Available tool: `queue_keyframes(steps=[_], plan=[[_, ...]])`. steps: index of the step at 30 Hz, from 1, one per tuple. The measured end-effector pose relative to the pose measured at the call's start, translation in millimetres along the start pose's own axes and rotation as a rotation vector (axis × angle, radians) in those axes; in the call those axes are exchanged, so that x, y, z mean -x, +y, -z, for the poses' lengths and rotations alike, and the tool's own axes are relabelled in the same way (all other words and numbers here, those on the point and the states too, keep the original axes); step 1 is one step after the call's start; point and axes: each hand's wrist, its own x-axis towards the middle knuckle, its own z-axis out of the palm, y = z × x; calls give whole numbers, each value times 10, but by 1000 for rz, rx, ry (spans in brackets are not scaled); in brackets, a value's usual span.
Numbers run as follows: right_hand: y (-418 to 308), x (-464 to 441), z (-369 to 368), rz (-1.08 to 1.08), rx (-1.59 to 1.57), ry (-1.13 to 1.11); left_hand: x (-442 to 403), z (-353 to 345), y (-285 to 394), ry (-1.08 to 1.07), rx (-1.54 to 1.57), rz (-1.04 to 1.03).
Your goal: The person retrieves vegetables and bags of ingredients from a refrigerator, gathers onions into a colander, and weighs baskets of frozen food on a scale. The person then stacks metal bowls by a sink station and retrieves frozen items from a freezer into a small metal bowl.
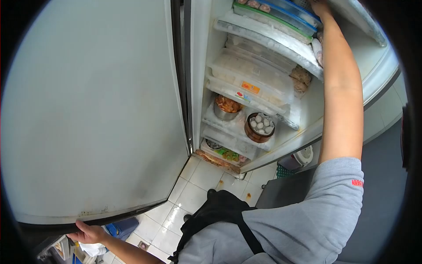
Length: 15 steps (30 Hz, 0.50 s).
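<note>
A person's left hand [89,233] grips the edge of the freezer door [96,105], swung wide left of the upper shelf [268,37], leaving open room before it; the right arm [343,88] extends nearly straight to that shelf, the right hand [320,9] (partly cut off, its grip unclear) near the end of a blue-rimmed container [290,15] lying lengthwise along the shelf's front

Grey tee sleeve [336,185] at lower right, with red lettering. Blue-rimmed tub [292,15] up top, green-rimmed one [272,21] too.
</note>
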Motion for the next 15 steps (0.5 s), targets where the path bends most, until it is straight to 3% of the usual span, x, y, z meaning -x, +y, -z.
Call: queue_keyframes(steps=[2, 4, 8, 11, 13, 14, 15], plan=[[-69, -7, 21, -22, 73, 69, 20, 123, -125, -3, -11, 3], [-435, 326, 395, -247, -61, 14, 7, 65, -43, -33, -3, -17], [-511, 535, 701, -231, -238, 84, 16, 42, -57, -58, 6, -65], [-759, 927, 1300, -242, -447, -22, 31, -128, 148, -46, 31, -27], [-899, 1210, 1651, -250, -497, -46, -34, -320, 549, 12, -415, -393], [-991, 1355, 1781, -275, -453, -24, -49, -401, 817, 139, -792, -618], [-1046, 1399, 1910, -295, -420, 9, 12, -432, 962, 155, -779, -619]])
